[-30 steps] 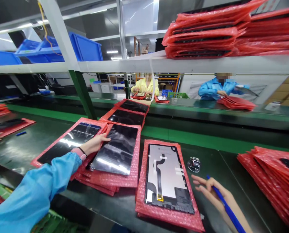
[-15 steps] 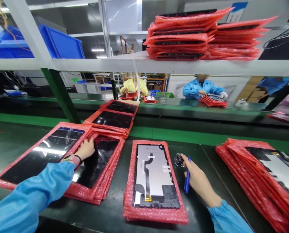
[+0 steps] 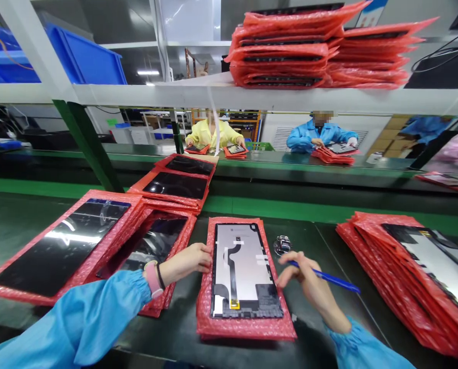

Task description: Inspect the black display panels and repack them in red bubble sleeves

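In the middle lies a tablet screen (image 3: 254, 266), its silver back up with a dark ribbon cable, on a red bubble-wrap bag (image 3: 248, 329). My left hand (image 3: 190, 260) is at that bag's left edge, fingers together and closed on the rim. A blue pen (image 3: 338, 281) sits between the fingers of my right hand (image 3: 309, 282), pointing out to the right. The right fingertips are close to the screen's right edge; whether they touch it I cannot tell. Beyond them is a small round shiny metal object (image 3: 282, 245).
Glossy black screens (image 3: 63, 246) on red bags lie at left, with another stack (image 3: 175, 184) behind. More bagged screens (image 3: 398, 277) are piled at right. Overhead, a white shelf (image 3: 198, 97) carries red bundles (image 3: 283, 56) and a blue bin (image 3: 86, 56). Co-workers (image 3: 323, 136) sit across the bench.
My left hand has moved right, from the black screens to the middle bag's edge. My right hand has left the metal object and come nearer the screen, its pen swung round to point right.
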The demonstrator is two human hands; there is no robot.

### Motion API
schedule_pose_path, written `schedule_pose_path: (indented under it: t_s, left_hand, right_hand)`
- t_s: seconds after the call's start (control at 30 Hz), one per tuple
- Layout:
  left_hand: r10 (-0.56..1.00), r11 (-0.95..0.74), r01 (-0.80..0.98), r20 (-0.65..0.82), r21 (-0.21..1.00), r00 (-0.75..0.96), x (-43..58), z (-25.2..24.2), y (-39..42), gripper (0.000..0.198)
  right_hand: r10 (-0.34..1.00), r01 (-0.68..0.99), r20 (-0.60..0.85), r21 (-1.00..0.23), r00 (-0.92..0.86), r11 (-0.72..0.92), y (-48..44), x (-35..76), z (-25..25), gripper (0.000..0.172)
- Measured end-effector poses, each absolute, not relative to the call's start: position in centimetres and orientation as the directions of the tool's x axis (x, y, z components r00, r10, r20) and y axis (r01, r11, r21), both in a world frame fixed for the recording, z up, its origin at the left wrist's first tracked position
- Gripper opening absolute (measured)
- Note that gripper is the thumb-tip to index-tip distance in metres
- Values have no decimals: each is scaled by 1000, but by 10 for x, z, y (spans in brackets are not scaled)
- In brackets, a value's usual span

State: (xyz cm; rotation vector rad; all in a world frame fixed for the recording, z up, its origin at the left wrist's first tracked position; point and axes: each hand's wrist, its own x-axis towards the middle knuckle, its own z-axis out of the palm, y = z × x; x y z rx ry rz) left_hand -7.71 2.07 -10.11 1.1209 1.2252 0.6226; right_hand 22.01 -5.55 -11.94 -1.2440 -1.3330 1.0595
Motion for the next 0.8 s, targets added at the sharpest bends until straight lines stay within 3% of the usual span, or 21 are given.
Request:
schedule_pose_path:
  t_s: [0.1,0.23,0.37,0.6,0.8]
  left_hand:
    - [818,490,117,-502,864,281,-75,-93,22,20]
    - [775,570,75,-565,818,282,-71,-81,24,7]
    - [749,616,48,-604,786,272,-66,-73,23,11]
    - [798,579,-53,-552,814,240,-56,-63,19,12]
    - [841,525,-75,-504,848,194,-51,-72,15,14]
  right_hand:
    - [999,37,36,-999,-16,36,-57,191,-124,54]
    - [988,148,115,-984,104,99,-54,170,-135,39]
    - [958,255,197,-957,210,141,-53,166,-141,41]
    - [947,337,238,-928,216,156,-55,162,-138,35]
    - [942,301,222,-943,253,142,-54,160,-139,34]
